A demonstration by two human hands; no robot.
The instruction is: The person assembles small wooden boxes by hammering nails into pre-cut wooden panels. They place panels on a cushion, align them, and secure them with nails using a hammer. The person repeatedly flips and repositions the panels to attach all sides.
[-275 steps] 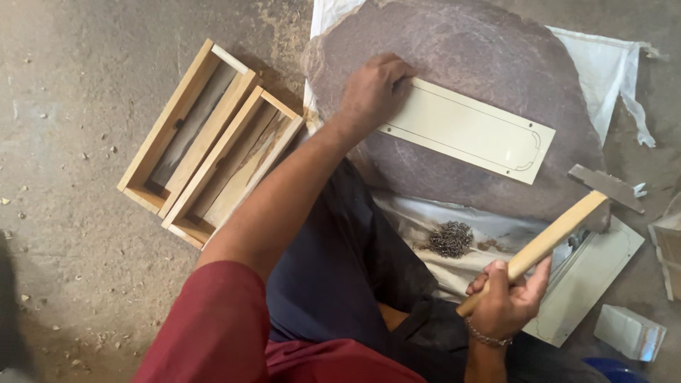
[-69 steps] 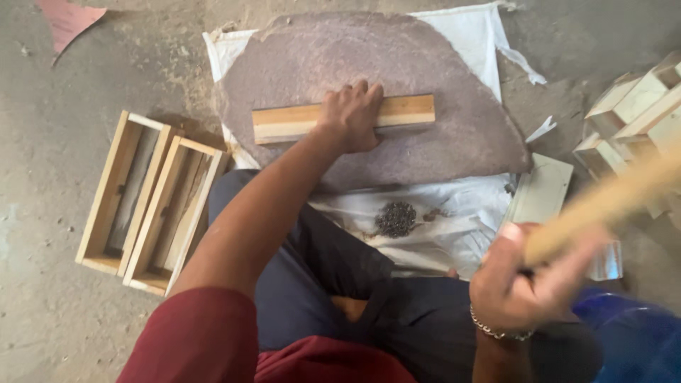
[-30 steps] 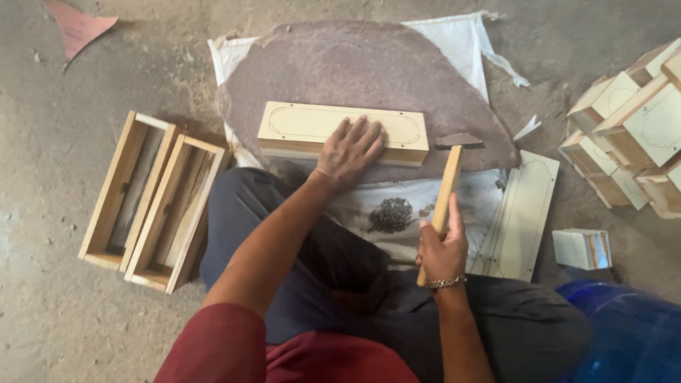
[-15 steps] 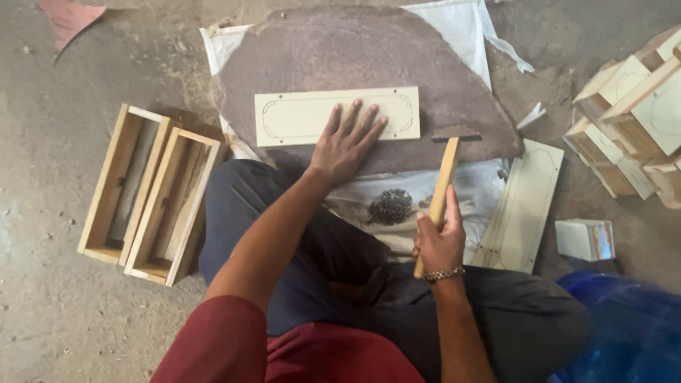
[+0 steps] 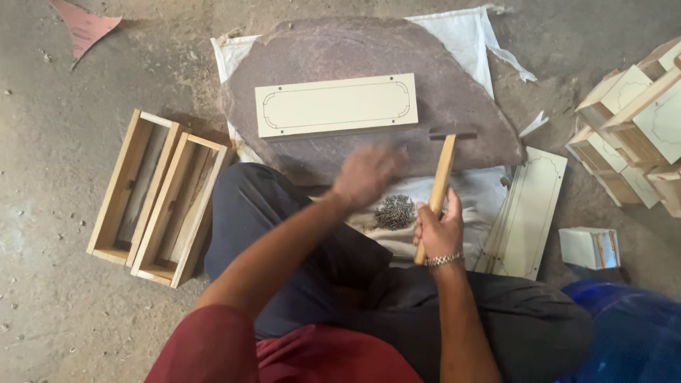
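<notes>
Now your left hand (image 5: 365,174) has lifted off the cream panel (image 5: 335,106) (blurred, grip unreadable), leaving it flat on the stone slab (image 5: 489,135); your right hand (image 5: 438,230) grips the hammer (image 5: 441,184).

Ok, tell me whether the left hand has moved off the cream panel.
Yes. The left hand has pulled back off the cream panel, toward the pile of nails.

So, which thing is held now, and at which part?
The right hand holds the hammer low on its wooden handle. The left hand holds nothing.
</notes>
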